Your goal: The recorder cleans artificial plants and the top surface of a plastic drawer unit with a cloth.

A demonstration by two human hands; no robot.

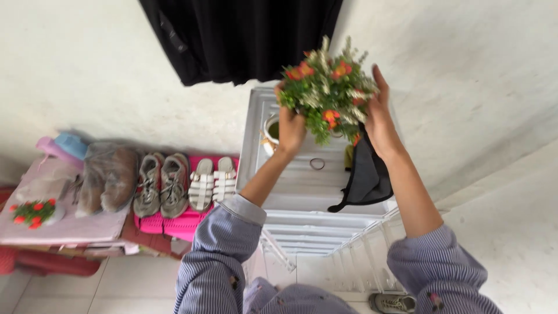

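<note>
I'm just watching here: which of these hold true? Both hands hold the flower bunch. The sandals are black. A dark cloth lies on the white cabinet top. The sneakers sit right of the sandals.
1. Both hands, left hand and right hand, hold the flower bunch: true.
2. The sandals are black: false, they are white.
3. A dark cloth lies on the white cabinet top: true.
4. The sneakers sit right of the sandals: false, they sit to the left.
</note>
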